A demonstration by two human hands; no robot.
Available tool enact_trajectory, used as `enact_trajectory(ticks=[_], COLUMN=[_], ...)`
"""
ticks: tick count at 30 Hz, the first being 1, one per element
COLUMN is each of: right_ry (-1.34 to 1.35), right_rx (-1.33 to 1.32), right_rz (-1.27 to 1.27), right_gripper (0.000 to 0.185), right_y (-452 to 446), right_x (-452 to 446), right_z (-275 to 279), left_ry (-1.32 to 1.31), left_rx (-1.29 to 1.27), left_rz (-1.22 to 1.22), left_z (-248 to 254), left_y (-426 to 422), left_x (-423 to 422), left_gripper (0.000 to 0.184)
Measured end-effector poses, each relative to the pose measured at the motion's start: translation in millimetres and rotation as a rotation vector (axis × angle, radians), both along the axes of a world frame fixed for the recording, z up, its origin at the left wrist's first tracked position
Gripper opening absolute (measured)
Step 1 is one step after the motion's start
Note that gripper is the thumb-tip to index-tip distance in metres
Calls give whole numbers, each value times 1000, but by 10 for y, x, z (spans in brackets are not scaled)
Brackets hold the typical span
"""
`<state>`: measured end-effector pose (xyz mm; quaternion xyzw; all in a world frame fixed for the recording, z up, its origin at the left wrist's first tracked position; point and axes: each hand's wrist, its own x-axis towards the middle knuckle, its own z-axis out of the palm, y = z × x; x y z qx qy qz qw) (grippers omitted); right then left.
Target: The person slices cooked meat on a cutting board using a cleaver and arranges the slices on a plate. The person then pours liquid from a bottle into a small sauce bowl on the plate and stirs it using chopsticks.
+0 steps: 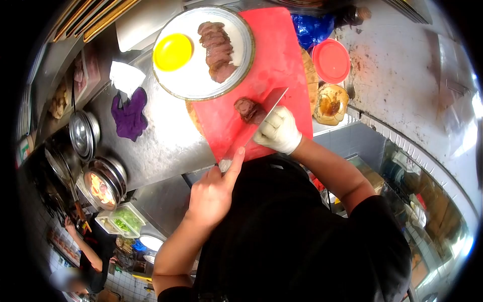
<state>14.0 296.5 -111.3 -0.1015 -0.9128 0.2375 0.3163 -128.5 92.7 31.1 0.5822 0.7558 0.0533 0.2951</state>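
My left hand (211, 194) is bare and closed on a broad knife (274, 100), its index finger stretched along the blade. The handle is mostly hidden in my palm. A browned piece of meat (246, 108) lies on the red cutting board (282, 45), against the near side of the blade. On the blade's other side my right hand (282, 132), in a white glove, has its fingers curled down; what they hold is hidden. Above the board's left part, a large round plate (173, 85) carries sliced meat (217, 50) and a yellow round dish (173, 52).
A red-pink round container (331, 61) and an amber bowl (330, 104) stand right of the board. Purple gloves (129, 115) and white cloth (127, 78) lie left. Metal bowls (84, 135) and a green-filled container (126, 220) stand farther left; another person (95, 256) is lower left.
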Motion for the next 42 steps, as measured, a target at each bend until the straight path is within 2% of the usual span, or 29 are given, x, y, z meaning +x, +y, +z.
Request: enact_trajectory(ticks=[4, 7, 10, 14, 18, 22, 29, 38, 42], right_ry=[-4, -7, -9, 27, -15, -67, -17, -43, -45], right_rx=[0, -5, -2, -10, -5, -23, 31, -15, -26], right_rz=[2, 4, 14, 1, -10, 22, 10, 31, 26], right_gripper=[27, 25, 24, 23, 23, 25, 26, 25, 24], right_y=[-7, -24, -18, -38, -52, -59, -40, -27, -21], right_x=[16, 1, 32, 14, 43, 53, 18, 61, 51], right_z=[-29, -19, 16, 35, -3, -190, -100, -213, -86], left_ry=[-49, -24, 18, 26, 16, 60, 121, 60, 51], left_rx=[71, -18, 61, 119, 90, 55, 47, 31, 24], left_rz=[40, 29, 48, 56, 35, 4, -39, -9, -10], left_z=[-168, -482, -567, -459, 36, 197, 258, 215, 86], left_y=[130, 222, 234, 171, -77, -369, -448, -253, -114], left_x=[-2, 41, 91, 68, 102, 110, 99, 96, 87], left_gripper=[91, 91, 91, 91, 90, 91, 90, 89, 90])
